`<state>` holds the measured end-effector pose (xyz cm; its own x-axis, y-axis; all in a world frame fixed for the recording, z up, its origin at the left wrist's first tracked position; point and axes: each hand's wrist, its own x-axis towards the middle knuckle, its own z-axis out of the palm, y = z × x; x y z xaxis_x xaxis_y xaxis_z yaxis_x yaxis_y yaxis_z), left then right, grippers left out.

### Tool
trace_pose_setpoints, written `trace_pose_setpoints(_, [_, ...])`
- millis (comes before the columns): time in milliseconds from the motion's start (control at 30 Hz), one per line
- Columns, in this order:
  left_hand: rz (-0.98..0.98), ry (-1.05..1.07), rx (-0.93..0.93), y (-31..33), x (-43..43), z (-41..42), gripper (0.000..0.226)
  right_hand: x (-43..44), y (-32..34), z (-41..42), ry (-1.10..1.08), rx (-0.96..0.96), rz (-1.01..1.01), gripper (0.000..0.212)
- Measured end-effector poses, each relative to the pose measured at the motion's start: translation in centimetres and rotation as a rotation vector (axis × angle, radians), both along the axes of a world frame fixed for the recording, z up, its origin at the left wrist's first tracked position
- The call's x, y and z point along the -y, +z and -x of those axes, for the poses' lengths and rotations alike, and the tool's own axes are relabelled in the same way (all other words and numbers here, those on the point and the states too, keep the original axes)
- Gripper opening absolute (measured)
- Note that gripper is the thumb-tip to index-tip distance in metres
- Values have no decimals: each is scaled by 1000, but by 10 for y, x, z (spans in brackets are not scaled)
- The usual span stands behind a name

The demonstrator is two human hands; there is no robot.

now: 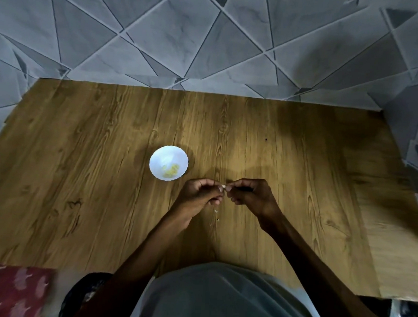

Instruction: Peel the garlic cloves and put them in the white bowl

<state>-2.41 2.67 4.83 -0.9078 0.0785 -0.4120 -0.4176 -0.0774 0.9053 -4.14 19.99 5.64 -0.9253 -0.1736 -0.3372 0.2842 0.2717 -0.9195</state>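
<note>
Between the two hands, just above the middle of the table, a small pale garlic clove (223, 186) is pinched at both ends: the left hand (201, 195) holds it with thumb and forefinger from one side, and the right hand (252, 196) pinches it from the other, so the fingertips of both hands nearly meet around it. The other fingers of each hand are curled in toward the palm. Just below the hands a few tiny pale bits of skin (216, 212) lie on the wood. The white bowl (162, 156) stands near the left hand, up and to the left of it and apart from it, and holds a small heap of yellowish peeled cloves (171, 172) toward its near side. Everything rests on a brown wooden table (76, 173) with a strong grain, set against a wall of grey tiles (163, 29) cut in triangles. At the near edge are the person's grey garment (229, 302) and, bottom left, a red patterned cloth (5, 290).
</note>
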Motion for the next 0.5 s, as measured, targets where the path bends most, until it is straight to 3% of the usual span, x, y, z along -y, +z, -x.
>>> trace_pose_setpoints(100, [14,-8,-23,1,0,-1,11,0,1,-1,3,-4,4,8])
trace_pose_setpoints(233, [-122,20,40,3,0,-2,15,1,3,-2,-1,-62,8,9])
trace_pose_setpoints(500, [-126,-10,-11,6,0,-7,12,0,10,-7,-9,63,180,12])
